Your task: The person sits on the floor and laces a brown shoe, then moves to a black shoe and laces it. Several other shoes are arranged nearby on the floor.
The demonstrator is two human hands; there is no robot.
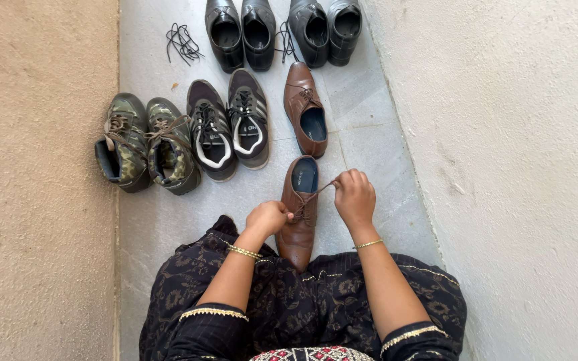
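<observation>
Brown shoe [299, 220] lies between both lace-pulling hands [312, 208].

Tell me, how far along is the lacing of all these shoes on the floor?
Looks done: the camouflage pair and the black-and-white sneakers show laces threaded. In hand: the left hand and right hand pull the lace on the near brown leather shoe. Seemingly left: its brown partner, hard to judge, and the two black leather pairs, with loose black laces lying beside them.
</observation>
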